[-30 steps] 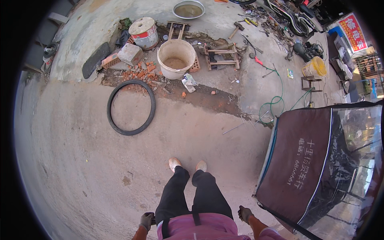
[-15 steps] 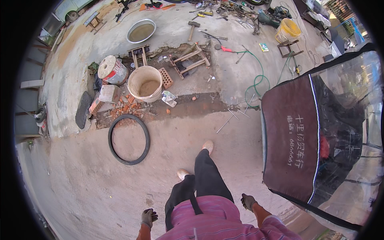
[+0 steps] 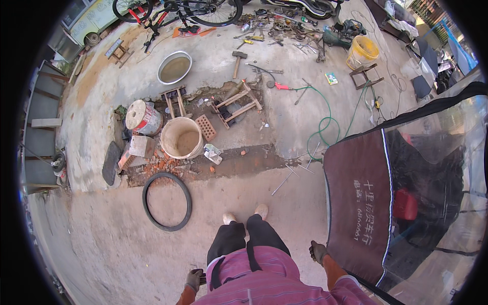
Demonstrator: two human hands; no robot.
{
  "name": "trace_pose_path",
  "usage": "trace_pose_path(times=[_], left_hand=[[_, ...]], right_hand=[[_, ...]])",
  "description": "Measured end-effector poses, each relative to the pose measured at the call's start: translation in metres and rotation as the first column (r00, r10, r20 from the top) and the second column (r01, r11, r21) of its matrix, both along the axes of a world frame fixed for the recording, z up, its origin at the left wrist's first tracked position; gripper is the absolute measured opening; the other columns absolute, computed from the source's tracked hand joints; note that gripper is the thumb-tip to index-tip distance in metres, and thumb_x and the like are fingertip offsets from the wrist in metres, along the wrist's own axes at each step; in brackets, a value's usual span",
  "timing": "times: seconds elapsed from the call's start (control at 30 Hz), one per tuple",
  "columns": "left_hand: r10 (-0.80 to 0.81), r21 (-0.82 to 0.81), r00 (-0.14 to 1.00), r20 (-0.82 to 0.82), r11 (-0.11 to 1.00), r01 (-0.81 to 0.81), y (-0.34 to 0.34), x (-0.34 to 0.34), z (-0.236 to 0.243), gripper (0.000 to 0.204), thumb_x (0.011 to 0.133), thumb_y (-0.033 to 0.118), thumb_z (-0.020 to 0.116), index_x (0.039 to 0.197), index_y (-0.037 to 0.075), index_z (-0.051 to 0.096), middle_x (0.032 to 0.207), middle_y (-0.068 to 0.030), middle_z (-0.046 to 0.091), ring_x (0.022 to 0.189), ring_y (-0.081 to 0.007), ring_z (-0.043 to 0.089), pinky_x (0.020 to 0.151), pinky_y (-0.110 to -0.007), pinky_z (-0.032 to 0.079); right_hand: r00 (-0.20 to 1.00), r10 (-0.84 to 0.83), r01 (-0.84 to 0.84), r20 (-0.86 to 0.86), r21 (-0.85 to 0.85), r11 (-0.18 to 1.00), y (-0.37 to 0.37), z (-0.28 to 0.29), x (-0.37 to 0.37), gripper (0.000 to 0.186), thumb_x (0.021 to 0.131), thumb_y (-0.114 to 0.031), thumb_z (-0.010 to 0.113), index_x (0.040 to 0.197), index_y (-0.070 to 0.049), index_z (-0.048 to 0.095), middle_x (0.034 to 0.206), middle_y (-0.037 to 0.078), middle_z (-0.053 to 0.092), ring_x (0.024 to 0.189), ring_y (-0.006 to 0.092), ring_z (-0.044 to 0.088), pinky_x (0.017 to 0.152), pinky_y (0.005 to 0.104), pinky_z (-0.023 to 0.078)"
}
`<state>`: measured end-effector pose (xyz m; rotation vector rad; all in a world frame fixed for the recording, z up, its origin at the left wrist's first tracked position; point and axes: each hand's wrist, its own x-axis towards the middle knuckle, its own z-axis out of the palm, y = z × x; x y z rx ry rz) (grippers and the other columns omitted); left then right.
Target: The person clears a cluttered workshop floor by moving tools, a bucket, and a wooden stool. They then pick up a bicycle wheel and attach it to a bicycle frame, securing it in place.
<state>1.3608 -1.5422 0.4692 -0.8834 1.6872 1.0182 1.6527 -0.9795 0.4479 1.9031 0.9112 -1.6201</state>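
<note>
My left hand (image 3: 196,278), dark-grimed or gloved, hangs at my left hip with its fingers curled; whether it holds anything is too small to tell. My right hand (image 3: 317,252), equally dark, hangs curled at my right side beside a maroon vehicle cover (image 3: 356,208) with a clear plastic panel; any contents of its fingers are hidden. Ahead of my feet lie a black tyre (image 3: 166,226) and some metal rods (image 3: 284,180). Beyond, a white bucket (image 3: 181,137) stands in broken ground with bricks and rubble, next to a paint drum (image 3: 144,118) and small wooden frames (image 3: 236,104).
Farther off are a metal basin (image 3: 175,68), a hammer (image 3: 237,65), scattered tools (image 3: 277,35), a bicycle (image 3: 178,18) and a yellow bucket (image 3: 362,52) near a small stool (image 3: 367,77). A green hose (image 3: 330,122) runs across the ground. Grey panels (image 3: 43,127) stand at the left.
My view has shifted and now takes in more of the yard's far side, with the bicycle and tools. My feet have stepped and stand nearly level again; both hands still hang low.
</note>
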Motion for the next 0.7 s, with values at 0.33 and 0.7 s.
trace_pose_path(times=[0.33, 0.7], left_hand=[[-0.030, -0.001, 0.999, 0.012, 1.000, 0.030, 0.034, -0.120, -0.018, 0.028, 0.099, 0.022, 0.066, 0.122, 0.006, 0.061, 0.096, -0.0146, 0.074, 0.073, -0.0290, 0.074, 0.059, -0.043, 0.063], [-0.156, 0.024, 0.978, -0.138, 0.987, 0.161, 0.097, -0.314, -0.027, 0.034, 0.099, 0.022, 0.064, 0.127, 0.003, 0.059, 0.097, -0.0161, 0.072, 0.073, -0.0283, 0.074, 0.060, -0.042, 0.063]], right_hand=[[0.991, -0.128, 0.128, 0.035, 0.025, 0.992, -0.006, 0.028, -0.031, 0.045, 0.104, -0.046, 0.047, 0.076, -0.012, 0.053, 0.060, 0.001, 0.043, 0.048, 0.0157, 0.038, 0.046, 0.0352, 0.030], [0.956, -0.294, 0.295, 0.009, -0.031, 0.955, -0.043, 0.021, -0.092, 0.045, 0.103, -0.046, 0.048, 0.071, -0.013, 0.052, 0.058, -0.001, 0.041, 0.046, 0.0155, 0.037, 0.045, 0.0356, 0.029]])
